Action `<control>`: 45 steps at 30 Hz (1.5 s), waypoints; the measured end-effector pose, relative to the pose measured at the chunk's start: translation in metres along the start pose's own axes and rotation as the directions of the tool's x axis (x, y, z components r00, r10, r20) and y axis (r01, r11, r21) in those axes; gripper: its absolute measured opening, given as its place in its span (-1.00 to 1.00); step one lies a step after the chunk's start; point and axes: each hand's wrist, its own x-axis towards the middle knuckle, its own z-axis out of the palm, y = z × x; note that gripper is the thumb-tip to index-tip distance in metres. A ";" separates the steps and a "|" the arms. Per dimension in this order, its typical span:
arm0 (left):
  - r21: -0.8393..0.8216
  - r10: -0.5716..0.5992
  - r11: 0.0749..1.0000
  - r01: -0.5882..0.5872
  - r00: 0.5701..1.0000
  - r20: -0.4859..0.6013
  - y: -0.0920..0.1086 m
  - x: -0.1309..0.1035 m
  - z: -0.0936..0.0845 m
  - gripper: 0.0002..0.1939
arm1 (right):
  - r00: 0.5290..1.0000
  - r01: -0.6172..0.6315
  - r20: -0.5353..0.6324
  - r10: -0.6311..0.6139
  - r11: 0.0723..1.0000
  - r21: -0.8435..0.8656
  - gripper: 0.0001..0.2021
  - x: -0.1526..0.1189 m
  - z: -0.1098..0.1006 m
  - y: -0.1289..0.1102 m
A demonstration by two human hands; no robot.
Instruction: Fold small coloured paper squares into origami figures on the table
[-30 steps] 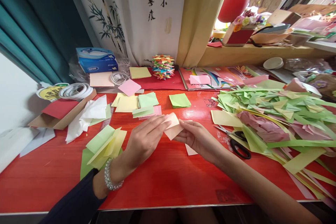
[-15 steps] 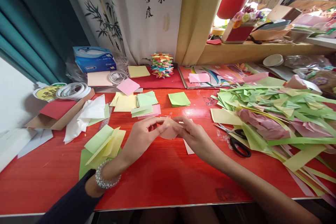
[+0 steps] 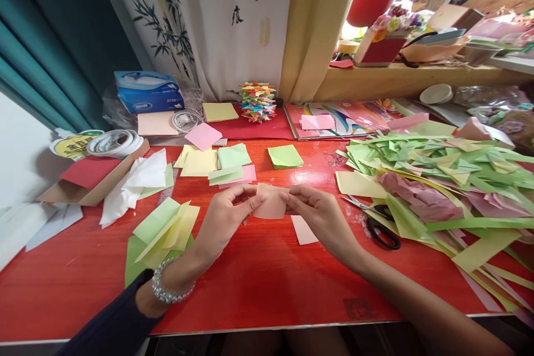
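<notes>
- Holding a small peach sheet by opposite edges, my left hand and right hand meet it over the middle of the red table; whether its lower edge touches the surface, I cannot tell.
- Left: my thumb and fingers form a narrow pinch on the left edge, thumb on the near face, the other fingers curled mostly behind.
- Right: a similar pinch grips the right edge; the fingertips behind the paper are hidden.
- Principal hazard: the paper looks thin, so an uneven pull between my two pinches could tear it or crease it off line.
- Slippage: each pinch covers only a little paper, so a loosened thumb could let one side swing away.
- Disturbance: a pale pink sheet lies just beside my right hand; lowering that hand could brush it askew.
- Farther right: black-handled scissors lie beside loose paper strips; an outward sweep could nudge both.
</notes>
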 end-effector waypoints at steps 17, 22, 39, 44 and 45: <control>-0.024 0.023 0.999 -0.025 0.998 -0.066 0.003 -0.001 -0.001 -0.84 | 0.999 0.017 0.035 -0.016 1.000 -0.018 -0.75 -0.002 -0.001 -0.002; -0.031 0.026 0.999 -0.028 0.998 -0.059 0.003 -0.001 -0.001 -0.83 | 0.999 0.013 0.042 -0.013 1.000 0.003 -0.77 -0.002 -0.001 -0.004; 0.119 -0.035 0.993 0.025 0.995 0.089 0.006 -0.007 0.000 -0.79 | 0.989 0.116 0.126 -0.075 0.927 -0.357 -0.77 0.009 -0.002 -0.023; 0.138 -0.052 0.990 0.033 0.989 0.142 0.003 -0.007 0.005 -0.78 | 0.992 0.126 0.092 -0.089 0.805 -0.580 -0.87 0.007 0.016 -0.016; 0.138 -0.057 0.990 0.036 0.986 0.154 0.003 -0.007 0.006 -0.76 | 0.992 0.123 0.086 -0.089 0.779 -0.615 -0.86 0.007 0.017 -0.015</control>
